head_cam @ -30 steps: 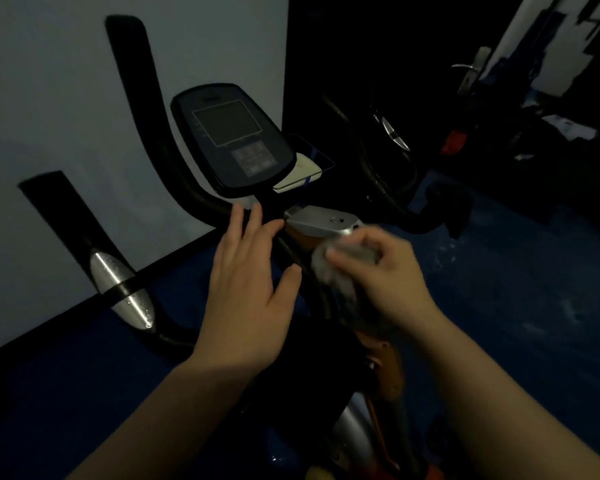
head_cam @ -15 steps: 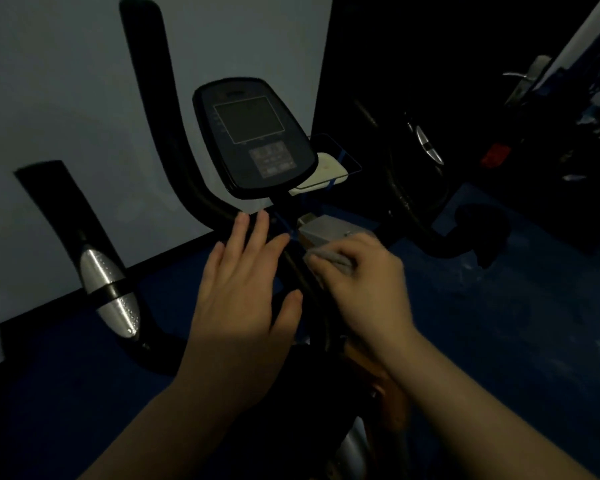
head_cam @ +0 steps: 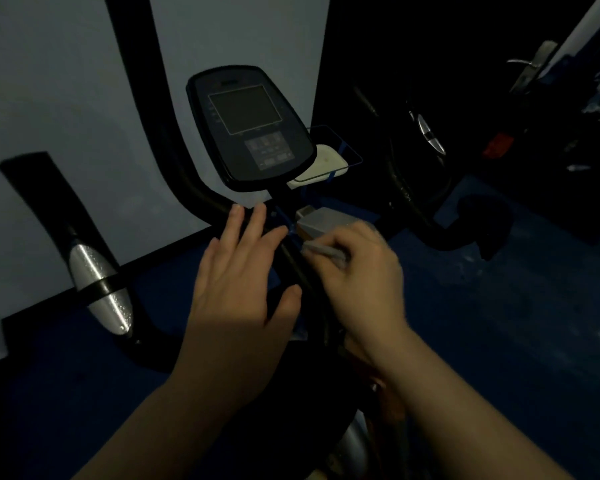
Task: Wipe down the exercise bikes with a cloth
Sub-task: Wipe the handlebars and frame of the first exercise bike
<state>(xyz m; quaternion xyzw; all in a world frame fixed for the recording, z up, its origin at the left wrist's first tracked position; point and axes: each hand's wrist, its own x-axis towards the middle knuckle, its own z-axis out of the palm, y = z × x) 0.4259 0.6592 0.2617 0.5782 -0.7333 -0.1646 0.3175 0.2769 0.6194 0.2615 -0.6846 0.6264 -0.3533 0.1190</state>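
You stand over a black exercise bike with a dark oval console (head_cam: 250, 128) in a dim room. The console with its grey screen sits at about 12 o'clock from your hands, tilted toward you.

Your left hand (head_cam: 238, 292) is flat and open, the fingers straight and a little spread, and it holds nothing. Its fingertips (head_cam: 237, 213) reach the black curved handlebar tube (head_cam: 187, 181) just below the console; if they really press on it, I cannot tell, because the picture is dark.

Your right hand (head_cam: 359, 271) is at 3 o'clock from the left one, near it but apart. Its fingers are curled around a small pale grey cloth (head_cam: 323, 251), and only a narrow strip of the cloth shows at the knuckles. The cloth lies against the black central post (head_cam: 293, 263) of the bike, just below a light grey metal bracket (head_cam: 323, 221).

At 9 o'clock from your left hand, a black handlebar grip with a shiny silver sensor pad (head_cam: 97, 285) stands upright. Behind the console, at 1 o'clock, a white flat object (head_cam: 326, 164) lies in a thin blue-edged tray. At 2 o'clock, further away, a second dark bike handlebar (head_cam: 430, 209) is visible. The floor (head_cam: 499, 323) is dark blue, and the wall (head_cam: 49, 81) at 10 o'clock is pale grey.
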